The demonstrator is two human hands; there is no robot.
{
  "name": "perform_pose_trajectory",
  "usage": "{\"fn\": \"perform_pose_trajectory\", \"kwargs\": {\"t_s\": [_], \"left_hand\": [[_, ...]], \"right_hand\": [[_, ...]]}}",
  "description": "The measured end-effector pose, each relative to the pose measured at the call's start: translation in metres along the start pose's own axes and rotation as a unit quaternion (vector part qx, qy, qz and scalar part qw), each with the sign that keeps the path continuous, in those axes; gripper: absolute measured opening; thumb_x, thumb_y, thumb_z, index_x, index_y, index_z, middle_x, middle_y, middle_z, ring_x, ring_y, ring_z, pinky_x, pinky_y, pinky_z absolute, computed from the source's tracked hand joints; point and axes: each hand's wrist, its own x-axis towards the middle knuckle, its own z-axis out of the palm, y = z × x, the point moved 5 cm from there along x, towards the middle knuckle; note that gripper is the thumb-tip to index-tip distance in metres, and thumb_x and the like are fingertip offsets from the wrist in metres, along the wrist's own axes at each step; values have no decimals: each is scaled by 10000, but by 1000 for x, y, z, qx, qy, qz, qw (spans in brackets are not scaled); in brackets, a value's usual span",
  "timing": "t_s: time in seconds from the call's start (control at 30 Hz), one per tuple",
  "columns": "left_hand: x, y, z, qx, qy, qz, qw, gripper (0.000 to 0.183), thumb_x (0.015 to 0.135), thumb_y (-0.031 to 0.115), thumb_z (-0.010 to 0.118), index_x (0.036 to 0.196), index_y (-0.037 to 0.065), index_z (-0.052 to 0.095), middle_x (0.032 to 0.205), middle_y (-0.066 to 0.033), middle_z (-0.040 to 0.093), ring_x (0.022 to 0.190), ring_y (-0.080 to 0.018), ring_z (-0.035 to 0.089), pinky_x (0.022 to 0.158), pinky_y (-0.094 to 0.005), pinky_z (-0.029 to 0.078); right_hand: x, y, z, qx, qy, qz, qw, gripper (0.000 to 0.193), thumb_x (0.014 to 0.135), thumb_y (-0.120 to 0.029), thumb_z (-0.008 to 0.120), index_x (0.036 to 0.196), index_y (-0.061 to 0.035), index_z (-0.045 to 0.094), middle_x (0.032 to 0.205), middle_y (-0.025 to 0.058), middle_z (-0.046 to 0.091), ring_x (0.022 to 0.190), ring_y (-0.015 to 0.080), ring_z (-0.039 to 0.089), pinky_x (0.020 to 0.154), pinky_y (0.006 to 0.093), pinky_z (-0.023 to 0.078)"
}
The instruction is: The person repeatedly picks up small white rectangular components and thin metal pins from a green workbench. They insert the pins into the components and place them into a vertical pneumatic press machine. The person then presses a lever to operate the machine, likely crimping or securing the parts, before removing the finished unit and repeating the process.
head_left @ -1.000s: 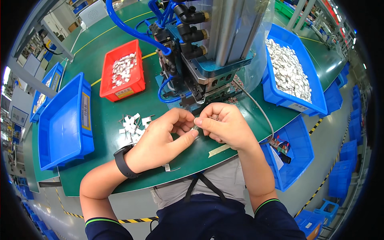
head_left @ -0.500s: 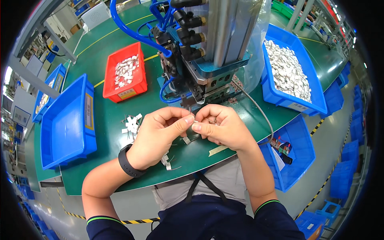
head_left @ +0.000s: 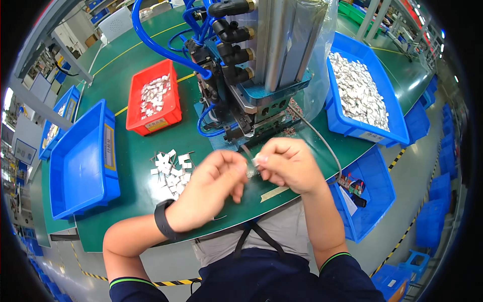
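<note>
In front of the machine, my right hand (head_left: 291, 165) pinches a small white block with thin leads (head_left: 256, 160) between thumb and forefinger. Close by on its left, my left hand (head_left: 211, 178) has its fingers curled and the thumb near the forefinger. Motion smears its fingertips, and I cannot make out what is in them. Below and between the hands, another small white piece (head_left: 251, 172) shows blurred on the green table. A loose pile of white blocks with wire leads (head_left: 172, 171) lies left of my left hand, partly hidden by it.
The machine (head_left: 256, 100), with blue air hoses (head_left: 166, 50), stands just beyond my hands. A red bin (head_left: 153, 100) and a blue tray (head_left: 83, 156) sit left. A blue bin of white blocks (head_left: 359, 90) is at right; another blue bin (head_left: 372, 201) hangs lower, past the table edge.
My hands were together at the fingertips; now they have drawn slightly apart. The left has moved back toward me, uncovering more of the pile. My view has shifted a little.
</note>
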Motion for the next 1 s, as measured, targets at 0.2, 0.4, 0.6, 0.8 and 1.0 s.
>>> {"fn": "perform_pose_trajectory", "kwargs": {"t_s": [0.2, 0.4, 0.6, 0.8, 1.0], "left_hand": [[-32, -7, 44, 354, -167, 207, 897, 179, 884, 104, 637, 1021, 13, 565, 859, -81, 582, 738, -182, 575, 648, -294, 477], [-23, -19, 38, 349, -159, 211, 899, 160, 850, 50, 625, 996, 1, 583, 875, -124, 586, 756, -265, 582, 658, -340, 491], [-22, -21, 36, 346, -154, 219, 899, 144, 849, 42, 616, 983, -1, 584, 879, -114, 587, 751, -259, 581, 652, -338, 489], [-22, -21, 36, 349, -156, 219, 898, 142, 847, 36, 614, 979, -3, 581, 880, -115, 587, 749, -263, 581, 647, -338, 489], [-21, -20, 37, 352, -156, 227, 894, 145, 843, 32, 614, 979, -7, 581, 878, -120, 587, 754, -266, 584, 649, -341, 490]], "right_hand": [[6, -14, -35, 68, 120, 17, 990, 203, 865, -142, 656, 714, -26, 586, 565, 37, 562, 355, 45, 382, 320, 196, 254], [12, -13, -35, 67, 154, -8, 986, 224, 870, -158, 641, 706, -18, 577, 549, 37, 538, 356, 48, 378, 320, 200, 248], [13, -10, -35, 62, 164, -22, 984, 234, 872, -163, 639, 704, -14, 572, 546, 37, 530, 361, 47, 373, 326, 202, 244], [13, -11, -33, 68, 163, -22, 984, 235, 873, -162, 640, 702, -17, 573, 550, 33, 530, 367, 47, 378, 328, 202, 245], [14, -7, -36, 73, 162, -28, 984, 241, 883, -189, 649, 731, -18, 572, 563, 35, 537, 370, 43, 381, 328, 196, 244]]}}
